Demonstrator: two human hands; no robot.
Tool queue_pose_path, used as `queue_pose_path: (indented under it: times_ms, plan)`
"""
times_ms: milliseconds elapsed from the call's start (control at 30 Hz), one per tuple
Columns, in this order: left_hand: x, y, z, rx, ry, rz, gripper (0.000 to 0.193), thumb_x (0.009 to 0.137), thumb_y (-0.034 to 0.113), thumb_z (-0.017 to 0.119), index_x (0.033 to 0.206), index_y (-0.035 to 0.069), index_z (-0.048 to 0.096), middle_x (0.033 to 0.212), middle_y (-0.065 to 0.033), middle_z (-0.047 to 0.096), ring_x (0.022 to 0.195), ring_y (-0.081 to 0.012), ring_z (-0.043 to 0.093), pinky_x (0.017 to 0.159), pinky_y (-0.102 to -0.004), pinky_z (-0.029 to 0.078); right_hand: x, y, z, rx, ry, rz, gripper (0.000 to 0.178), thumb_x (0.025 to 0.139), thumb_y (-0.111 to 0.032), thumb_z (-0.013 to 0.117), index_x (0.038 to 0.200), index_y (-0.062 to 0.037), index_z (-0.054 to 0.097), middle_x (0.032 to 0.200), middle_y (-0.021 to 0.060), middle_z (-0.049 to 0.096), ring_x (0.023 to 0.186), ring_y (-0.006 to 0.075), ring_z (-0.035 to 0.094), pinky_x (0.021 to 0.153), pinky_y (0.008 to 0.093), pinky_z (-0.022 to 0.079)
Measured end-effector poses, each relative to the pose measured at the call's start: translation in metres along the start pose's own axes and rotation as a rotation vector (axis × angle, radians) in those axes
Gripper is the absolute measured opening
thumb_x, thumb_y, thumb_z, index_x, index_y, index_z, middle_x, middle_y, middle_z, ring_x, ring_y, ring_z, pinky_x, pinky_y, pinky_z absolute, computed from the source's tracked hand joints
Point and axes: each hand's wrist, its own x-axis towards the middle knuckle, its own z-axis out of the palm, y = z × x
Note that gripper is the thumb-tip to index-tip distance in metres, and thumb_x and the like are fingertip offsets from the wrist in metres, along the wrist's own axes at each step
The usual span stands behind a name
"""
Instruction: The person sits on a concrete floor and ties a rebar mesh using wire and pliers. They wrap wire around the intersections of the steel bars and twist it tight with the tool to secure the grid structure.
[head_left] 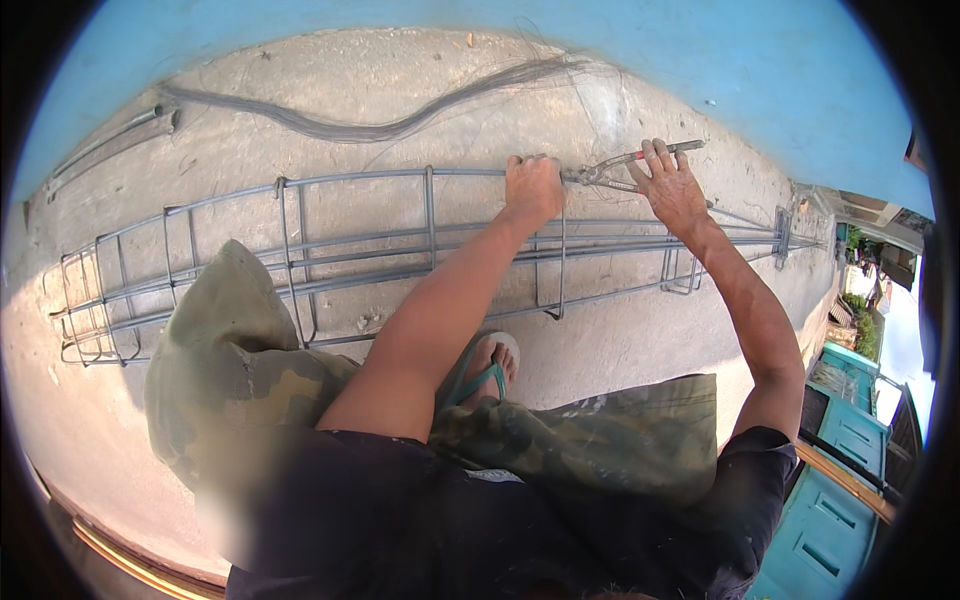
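Observation:
A long cage of steel rebar (pixel 430 208), with several long bars and square stirrups, lies across the ground in front of me. My left hand (pixel 533 187) is closed around its far bar, right where a stirrup (pixel 563 250) crosses. My right hand (pixel 672 188) grips a pair of pincers (pixel 612 165) with worn red handles, which are spread apart. The jaws meet the far bar just right of my left fist. Whether tie wire sits in the jaws is too small to tell.
Beyond the cage lies a long bundle of thin dark wire (pixel 390 130). Pipes (pixel 110 140) rest at the far left by a blue wall (pixel 400 15). My sandalled foot (pixel 490 368) stands close to the near bars. A teal gate (pixel 825 500) is at the right.

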Motion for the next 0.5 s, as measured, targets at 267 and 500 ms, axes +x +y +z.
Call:
queue_pose_path:
  times_ms: [267, 500]
  plan:
    - [-0.003, 0.0, 0.002, -0.104, 0.069, -0.032, 0.048, 0.079, 0.019, 0.075, 0.117, 0.002, 0.052, 0.086, -0.0185, 0.07, 0.095, -0.0302, 0.067, 0.097, -0.0387, 0.037, 0.033, 0.009, -0.016, -0.061, 0.116, -0.158, 0.048, 0.093, -0.019, 0.058, 0.14, -0.0173, 0.05, 0.148, 0.0125, 0.04, 0.141, 0.0277, 0.033, 0.115, 0.0472, 0.031]
    - [-0.004, 0.0, 0.008, -0.102, 0.103, -0.047, 0.044, 0.078, 0.022, 0.077, 0.112, 0.002, 0.057, 0.087, -0.0173, 0.071, 0.091, -0.0317, 0.067, 0.095, -0.0403, 0.038, 0.036, 0.02, -0.039, -0.062, 0.058, -0.274, 0.024, 0.089, -0.012, 0.061, 0.113, -0.0154, 0.061, 0.115, 0.0063, 0.053, 0.116, 0.0217, 0.049, 0.101, 0.0387, 0.042]
